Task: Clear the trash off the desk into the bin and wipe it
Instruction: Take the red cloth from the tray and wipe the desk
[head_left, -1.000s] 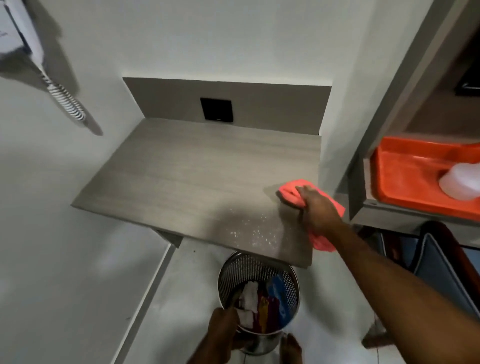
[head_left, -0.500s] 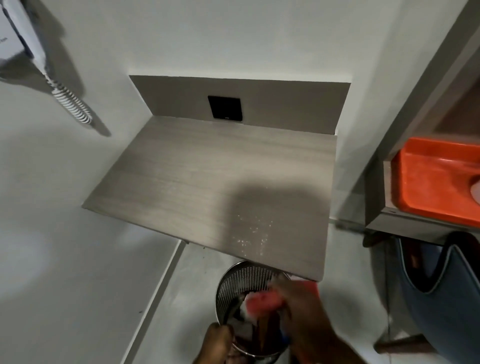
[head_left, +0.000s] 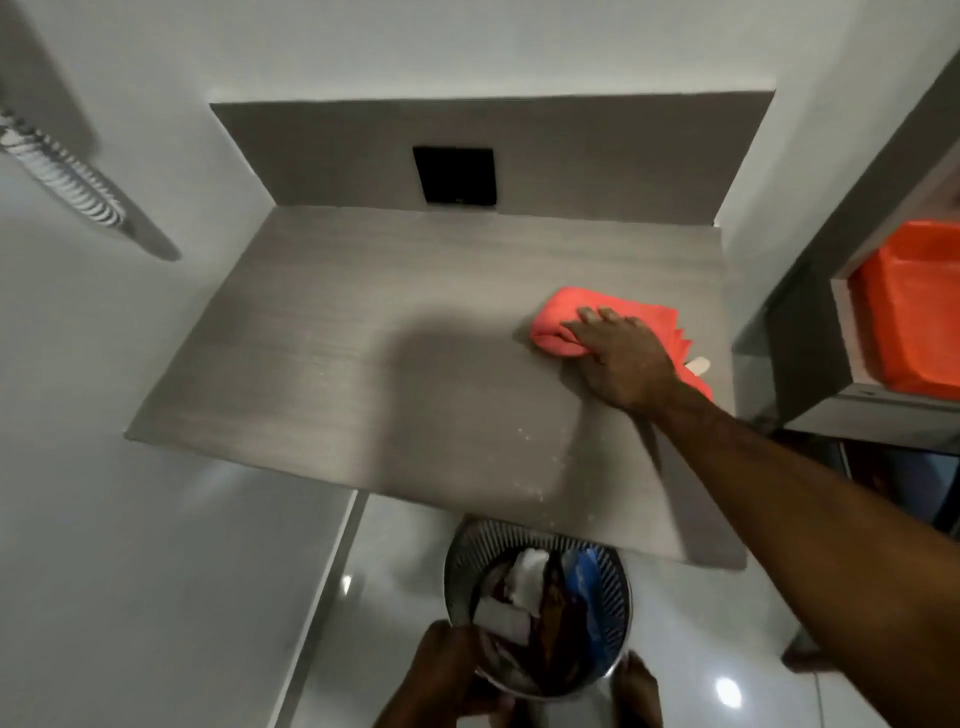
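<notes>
The grey wood-grain desk (head_left: 337, 364) juts from the wall, with a few pale crumbs (head_left: 524, 434) near its front right. My right hand (head_left: 621, 358) presses a crumpled coral-red cloth (head_left: 558, 322) flat on the desk's right side. Below the front edge stands a round metal mesh bin (head_left: 467, 558) holding white, blue and dark trash. My left hand (head_left: 447, 670) grips the bin's near rim. A small pale scrap (head_left: 698, 365) peeks out by the cloth's right edge.
A black socket plate (head_left: 454, 176) sits in the desk's back panel. A coiled phone cord (head_left: 62, 176) hangs on the left wall. At right, a shelf holds an orange tray (head_left: 914, 312). My foot (head_left: 636, 686) stands on the glossy floor beside the bin.
My right hand swept the cloth off the front edge over the bin, then lifted it back onto the desk's right side, farther back. The left hand stays on the bin. Fewer crumbs remain.
</notes>
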